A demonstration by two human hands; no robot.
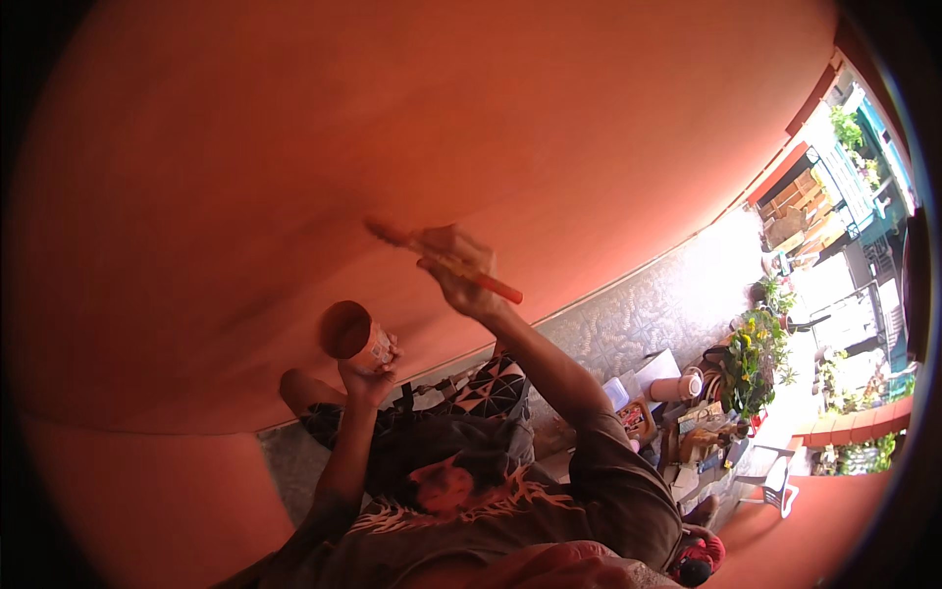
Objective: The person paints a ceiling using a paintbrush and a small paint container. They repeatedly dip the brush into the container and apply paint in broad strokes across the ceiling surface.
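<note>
In my right hand [459, 267] is a paintbrush [498, 286] with an orange handle, the fingers closed round it. Its bristles, coated in reddish paint, point left toward the orange-red wall [549, 128]; I cannot tell whether they touch it. Lower and to the left, my left hand [371, 375] grips a paint cup [379, 346] from below and behind. The cup is tilted so that its round mouth shows, with a reddish-brown inside. How much paint it holds is too dark to make out.
Patterned floor tiles [628, 312] run along the wall's foot. To my right lie a pinkish bucket [677, 388], papers and boxes in clutter, with yellow-flowered plants [754, 358] beyond. A pale plastic chair [778, 486] stands farther off, and a person in red [699, 558] is at the lower right.
</note>
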